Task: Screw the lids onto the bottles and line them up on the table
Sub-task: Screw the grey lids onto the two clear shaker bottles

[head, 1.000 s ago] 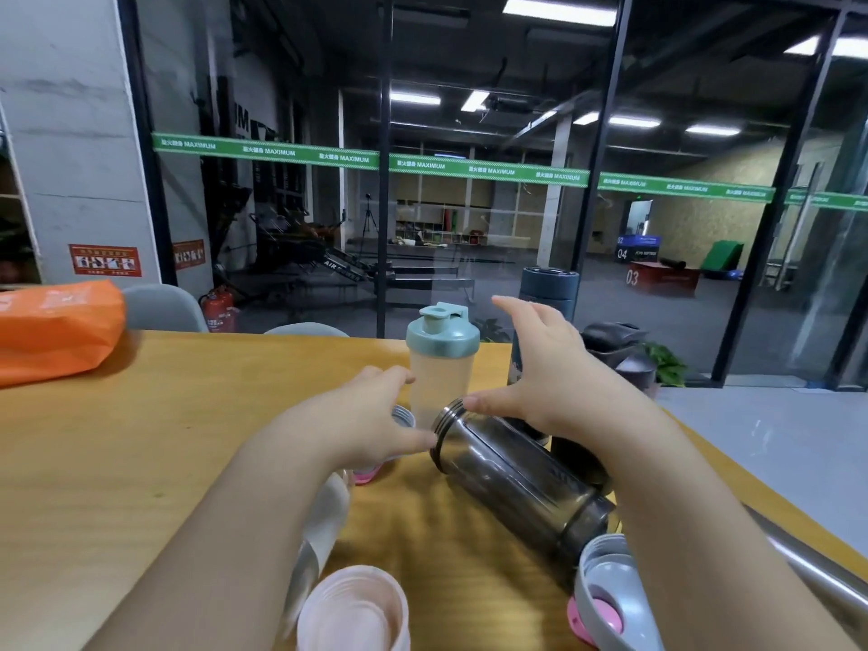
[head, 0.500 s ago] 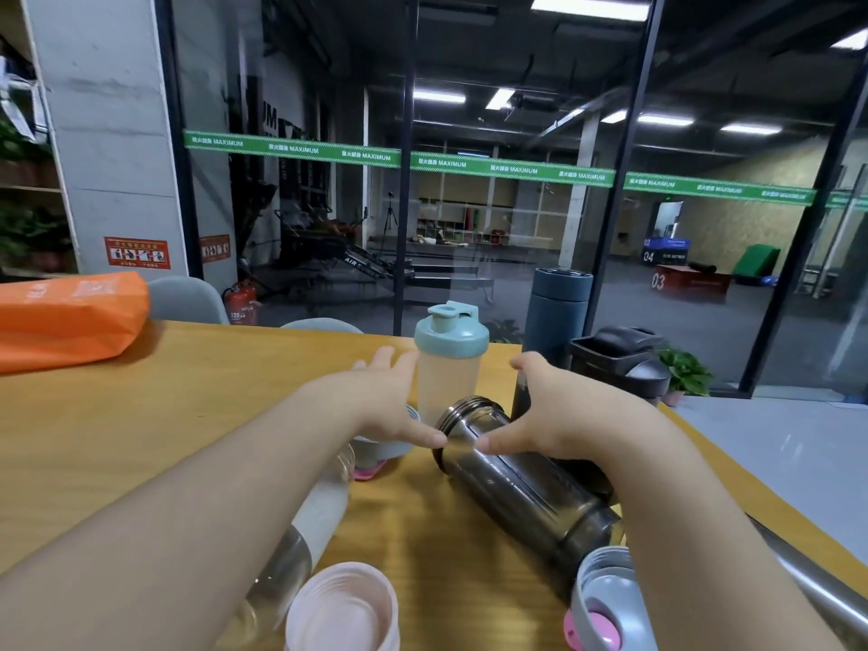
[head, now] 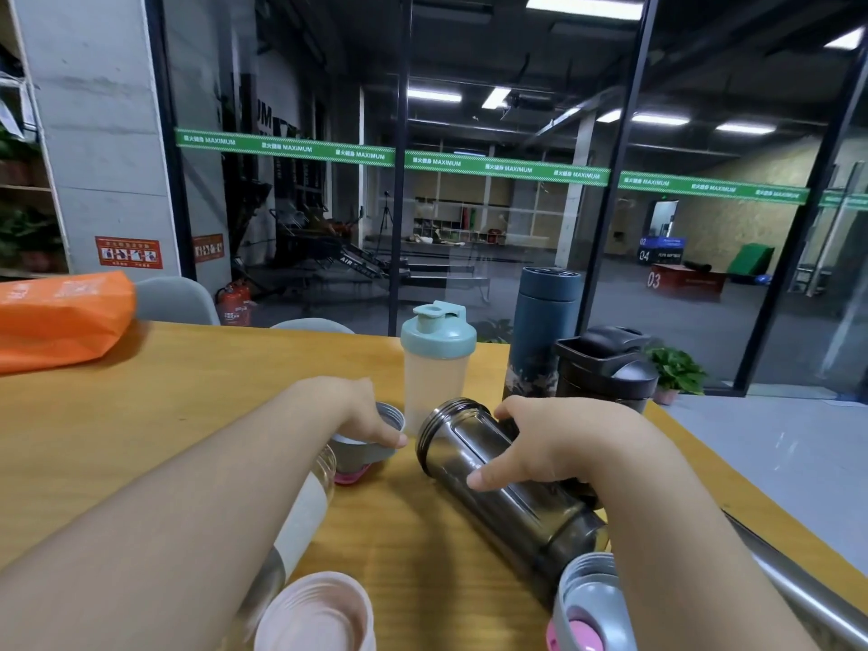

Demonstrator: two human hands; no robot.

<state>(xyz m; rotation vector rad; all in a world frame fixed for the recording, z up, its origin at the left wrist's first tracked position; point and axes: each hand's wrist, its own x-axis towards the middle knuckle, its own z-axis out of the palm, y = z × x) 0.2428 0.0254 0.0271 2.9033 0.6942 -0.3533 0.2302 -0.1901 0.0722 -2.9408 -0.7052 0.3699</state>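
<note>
While the dark smoky bottle (head: 507,486) lies on its side on the wooden bench (head: 188,406), its open threaded mouth points away from the person and toward the left. The right hand (head: 554,444) grips this bottle from above near the mouth, with the thumb pressed on the near side and the fingers curled over the far side. The left hand (head: 357,411) holds a grey lid (head: 371,439) with a pink underside, its thumb on the near rim and its fingers curled over the far edge; the lid sits just left of the bottle mouth, apart from it. Behind the hands, three bottles stand upright with lids on: a frosted bottle with a teal lid (head: 437,364), a tall dark blue flask (head: 542,331), and a black shaker (head: 606,368). Under the left forearm lies a clear bottle with a white band (head: 300,514). At the near edge sit a pink cup (head: 314,613) and a grey lid with a pink insert (head: 592,603). An orange bag (head: 61,317) rests at the far left of the bench.
</note>
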